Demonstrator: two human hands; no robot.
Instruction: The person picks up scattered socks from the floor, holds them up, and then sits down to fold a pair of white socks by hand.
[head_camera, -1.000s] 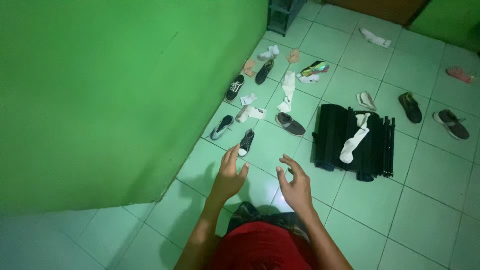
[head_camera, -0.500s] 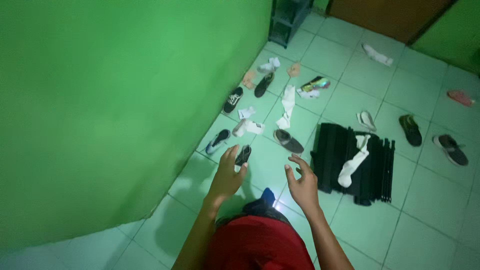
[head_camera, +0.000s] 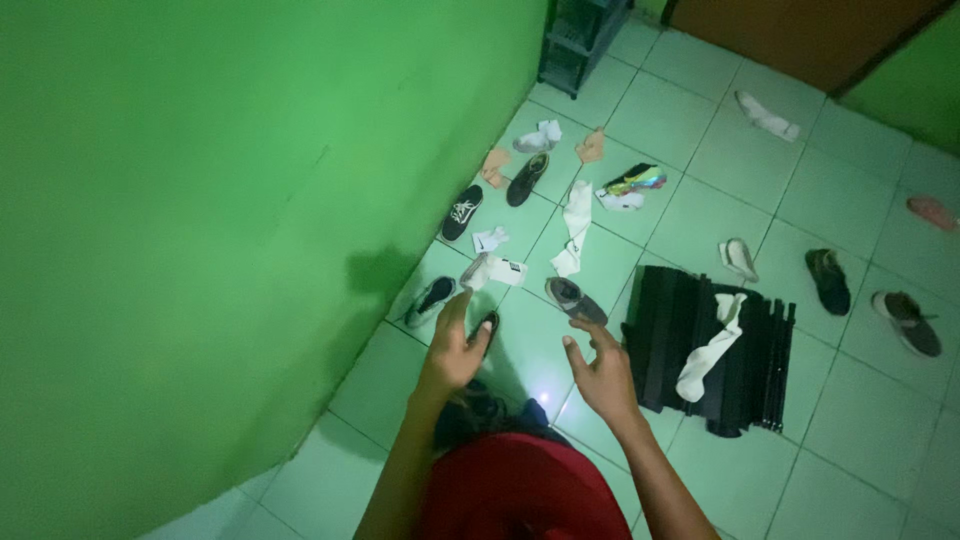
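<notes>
My left hand (head_camera: 455, 350) hovers open over a small black sneaker (head_camera: 486, 326) on the tiled floor, fingers spread and holding nothing. My right hand (head_camera: 602, 368) is open too, palm turned inward, just below a grey shoe (head_camera: 574, 298). A blue-grey shoe (head_camera: 430, 299) lies left of my left hand, near the green wall. White socks (head_camera: 492, 270) lie just beyond it. My red shirt (head_camera: 520, 490) fills the bottom of the view.
A green wall (head_camera: 230, 220) runs along the left. A folded black rack (head_camera: 712, 345) with a white sock (head_camera: 708, 345) draped on it lies to the right. More shoes (head_camera: 827, 280) and socks (head_camera: 574, 213) are scattered farther off, with a dark shelf (head_camera: 578, 40) and a brown door (head_camera: 800, 30) beyond.
I have stepped forward along the wall. Both hands stay open and are now closer to the black sneaker and the grey shoe.
</notes>
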